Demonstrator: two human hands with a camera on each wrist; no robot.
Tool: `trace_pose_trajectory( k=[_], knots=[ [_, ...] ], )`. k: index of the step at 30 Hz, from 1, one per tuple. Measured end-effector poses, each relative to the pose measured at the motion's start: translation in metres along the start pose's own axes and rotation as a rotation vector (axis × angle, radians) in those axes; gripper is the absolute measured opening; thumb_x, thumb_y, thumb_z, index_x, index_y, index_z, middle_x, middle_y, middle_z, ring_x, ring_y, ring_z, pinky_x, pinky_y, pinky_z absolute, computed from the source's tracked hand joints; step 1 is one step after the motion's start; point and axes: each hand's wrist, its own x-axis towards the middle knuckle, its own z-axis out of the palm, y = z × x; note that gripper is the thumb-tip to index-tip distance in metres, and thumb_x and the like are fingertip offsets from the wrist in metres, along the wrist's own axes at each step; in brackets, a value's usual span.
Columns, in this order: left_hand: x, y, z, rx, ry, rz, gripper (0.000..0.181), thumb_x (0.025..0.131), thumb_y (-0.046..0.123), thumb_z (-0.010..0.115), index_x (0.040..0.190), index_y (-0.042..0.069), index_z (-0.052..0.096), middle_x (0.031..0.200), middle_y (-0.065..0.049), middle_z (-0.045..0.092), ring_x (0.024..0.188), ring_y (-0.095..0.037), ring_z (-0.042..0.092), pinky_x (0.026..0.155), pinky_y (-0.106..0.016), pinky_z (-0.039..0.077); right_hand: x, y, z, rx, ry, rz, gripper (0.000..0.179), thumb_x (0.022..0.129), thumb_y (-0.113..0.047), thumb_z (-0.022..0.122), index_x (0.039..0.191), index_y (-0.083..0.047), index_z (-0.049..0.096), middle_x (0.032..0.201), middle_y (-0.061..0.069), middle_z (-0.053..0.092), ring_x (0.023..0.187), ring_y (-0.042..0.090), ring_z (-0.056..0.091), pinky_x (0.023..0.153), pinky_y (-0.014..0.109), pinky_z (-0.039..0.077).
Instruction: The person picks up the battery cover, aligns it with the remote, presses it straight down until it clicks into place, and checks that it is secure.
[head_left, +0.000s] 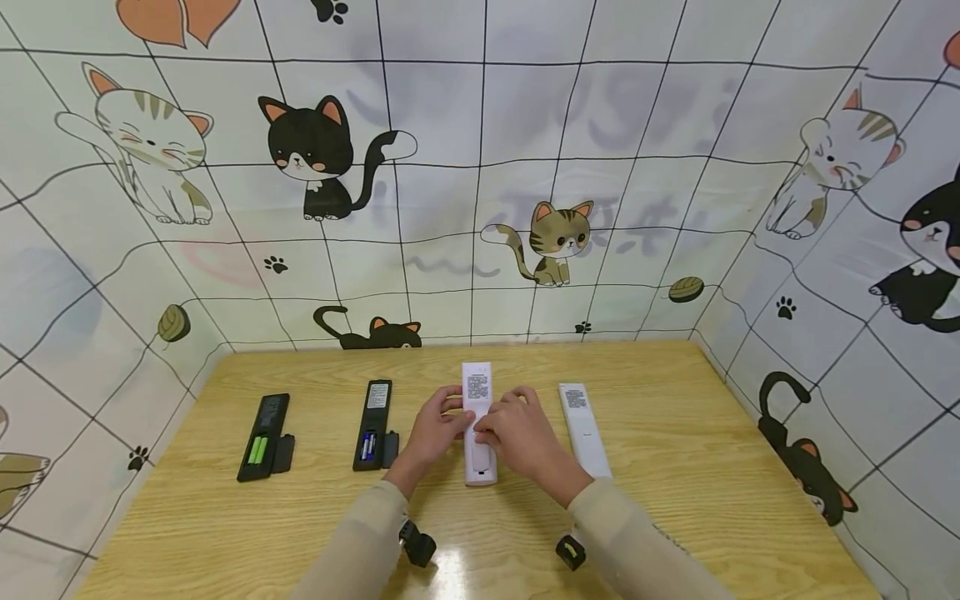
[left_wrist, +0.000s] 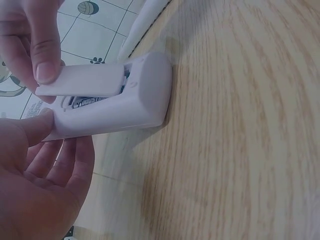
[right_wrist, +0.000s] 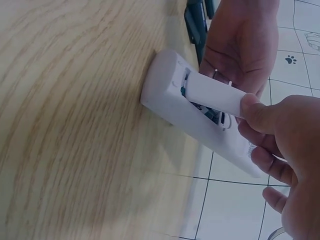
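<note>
A white remote control (head_left: 477,383) lies back side up, its near end resting on the table. My left hand (head_left: 433,429) grips it from the left, thumb on its edge and fingers curled beneath. The right hand (head_left: 521,435) pinches the white battery cover (left_wrist: 92,80) by one end. That cover sits tilted over the battery compartment, its other end at the remote's near end. Under it, in the left wrist view, part of a battery (left_wrist: 90,101) shows. The right wrist view shows the right thumb and fingers on the cover's raised end.
To the left lie two black remotes, one with green batteries (head_left: 257,450), the other with blue batteries (head_left: 368,446), each beside its detached cover. Another white remote (head_left: 585,429) lies to the right. The wooden table (head_left: 675,500) meets cat-patterned walls at its back and sides.
</note>
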Motion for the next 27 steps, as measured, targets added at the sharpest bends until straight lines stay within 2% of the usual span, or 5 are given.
trace_pose_trajectory(
  k=[8, 20, 27],
  knots=[
    [0.0, -0.001, 0.0, 0.011, 0.004, -0.015, 0.046, 0.096, 0.009, 0.06, 0.14, 0.008, 0.046, 0.127, -0.02, 0.061, 0.101, -0.027, 0.069, 0.077, -0.034, 0.059, -0.003, 0.001, 0.005, -0.009, 0.041, -0.012, 0.011, 0.087, -0.035, 0.071, 0.093, -0.027, 0.078, 0.088, -0.013, 0.072, 0.089, 0.012, 0.061, 0.101, 0.043, 0.039],
    [-0.001, -0.002, 0.001, 0.007, 0.007, 0.009, 0.046, 0.096, 0.007, 0.06, 0.14, 0.005, 0.045, 0.128, -0.023, 0.06, 0.099, -0.029, 0.069, 0.076, -0.037, 0.06, -0.003, 0.002, 0.003, 0.012, 0.004, 0.006, 0.012, 0.087, -0.035, 0.071, 0.092, -0.027, 0.078, 0.088, -0.015, 0.073, 0.09, 0.012, 0.061, 0.103, 0.046, 0.038],
    [-0.006, 0.013, 0.0, -0.008, 0.001, 0.004, 0.047, 0.095, 0.003, 0.06, 0.139, 0.001, 0.045, 0.127, -0.026, 0.059, 0.097, -0.032, 0.069, 0.077, -0.042, 0.06, -0.001, 0.002, 0.0, 0.021, -0.011, 0.007, 0.012, 0.088, -0.035, 0.07, 0.093, -0.027, 0.078, 0.089, -0.014, 0.073, 0.09, 0.012, 0.06, 0.104, 0.046, 0.037]
  ],
)
